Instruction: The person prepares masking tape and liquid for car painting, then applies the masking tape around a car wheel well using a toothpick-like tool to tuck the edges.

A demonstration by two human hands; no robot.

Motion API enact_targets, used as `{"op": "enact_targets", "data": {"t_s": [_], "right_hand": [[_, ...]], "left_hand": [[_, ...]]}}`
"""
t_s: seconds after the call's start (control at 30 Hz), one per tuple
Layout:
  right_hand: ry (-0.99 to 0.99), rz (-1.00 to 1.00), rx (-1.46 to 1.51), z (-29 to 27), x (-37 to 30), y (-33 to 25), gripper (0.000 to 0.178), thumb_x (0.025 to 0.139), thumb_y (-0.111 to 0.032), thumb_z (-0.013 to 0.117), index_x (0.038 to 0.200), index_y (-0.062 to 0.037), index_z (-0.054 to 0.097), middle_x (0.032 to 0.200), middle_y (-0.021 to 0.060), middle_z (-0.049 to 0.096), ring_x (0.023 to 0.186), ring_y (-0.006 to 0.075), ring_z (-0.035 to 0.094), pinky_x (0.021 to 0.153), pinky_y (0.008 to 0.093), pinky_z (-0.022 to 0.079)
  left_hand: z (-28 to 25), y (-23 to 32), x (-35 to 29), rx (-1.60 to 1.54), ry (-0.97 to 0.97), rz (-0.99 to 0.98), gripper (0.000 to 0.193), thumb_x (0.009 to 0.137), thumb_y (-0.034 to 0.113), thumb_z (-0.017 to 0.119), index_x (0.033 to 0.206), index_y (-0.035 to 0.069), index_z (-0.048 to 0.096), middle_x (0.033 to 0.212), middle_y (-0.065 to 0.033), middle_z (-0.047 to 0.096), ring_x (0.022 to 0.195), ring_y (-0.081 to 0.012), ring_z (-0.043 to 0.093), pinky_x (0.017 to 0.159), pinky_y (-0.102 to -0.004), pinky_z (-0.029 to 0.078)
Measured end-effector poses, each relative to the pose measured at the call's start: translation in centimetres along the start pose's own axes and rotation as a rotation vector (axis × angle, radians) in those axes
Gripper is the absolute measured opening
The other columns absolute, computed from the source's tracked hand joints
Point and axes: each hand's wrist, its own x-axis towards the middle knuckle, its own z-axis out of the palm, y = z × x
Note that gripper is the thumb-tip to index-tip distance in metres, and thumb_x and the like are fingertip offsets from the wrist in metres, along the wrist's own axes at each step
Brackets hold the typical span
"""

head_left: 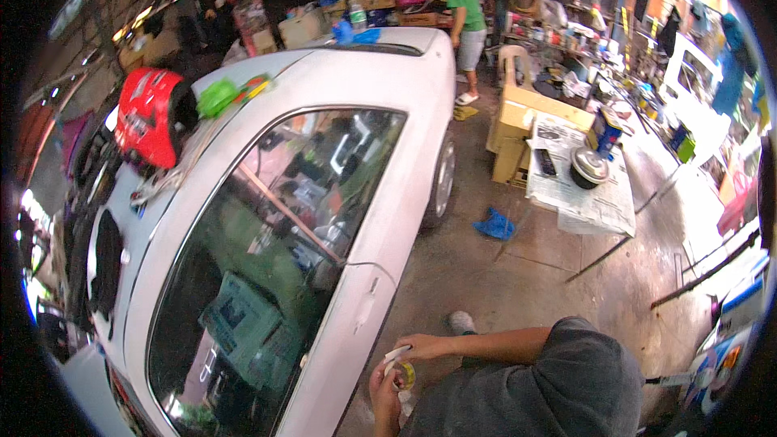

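Note:
My left hand (384,395) is low in the view, beside the white car (380,170), and grips a small roll of yellowish tape (405,375). Just above it, my right hand (422,346) pinches the loose white tape end (396,354) pulled off the roll. My right forearm runs in from a grey sleeve (566,372) at the lower right. Both hands are close to the car's side panel, next to its large dark window (267,259), and do not touch it.
A red helmet (150,117) and a green cloth (217,97) lie on the car. A blue rag (495,225) and long metal rods (603,255) are on the concrete floor. Cardboard boxes (522,125), a newspaper-covered table (595,202) with a pot (589,167), and a person in a green shirt (465,4) stand beyond.

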Motion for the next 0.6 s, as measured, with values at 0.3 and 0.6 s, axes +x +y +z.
{"op": "enact_targets", "data": {"t_s": [0.3, 0.6], "right_hand": [[0.465, -0.079, 0.113, -10.8, -13.0, 6.1, 0.027, 0.094, -0.03, 0.057, 0.099, -0.0036, 0.063, 0.087, 0.0052, 0.065, 0.085, 0.0134, 0.061, 0.072, 0.0314, 0.047], [0.716, 0.066, 0.055, -26.6, -28.2, 13.6, 0.026, 0.095, -0.028, 0.056, 0.1, -0.0035, 0.065, 0.087, 0.0066, 0.068, 0.084, 0.0151, 0.064, 0.074, 0.0327, 0.05]], "left_hand": [[14.9, -3.8, 5.4, 0.295, -0.264, -0.146, 0.036, 0.094, 0.01, 0.055, 0.13, 0.003, 0.054, 0.088, -0.0029, 0.06, 0.065, -0.0078, 0.052, 0.055, -0.0218, 0.042], [31.8, -9.9, 12.0, 0.657, -0.319, -0.017, 0.064, 0.091, 0.008, 0.06, 0.146, 0.002, 0.028, 0.09, -0.0065, 0.06, 0.069, -0.0084, 0.054, 0.058, -0.0221, 0.045]]}}
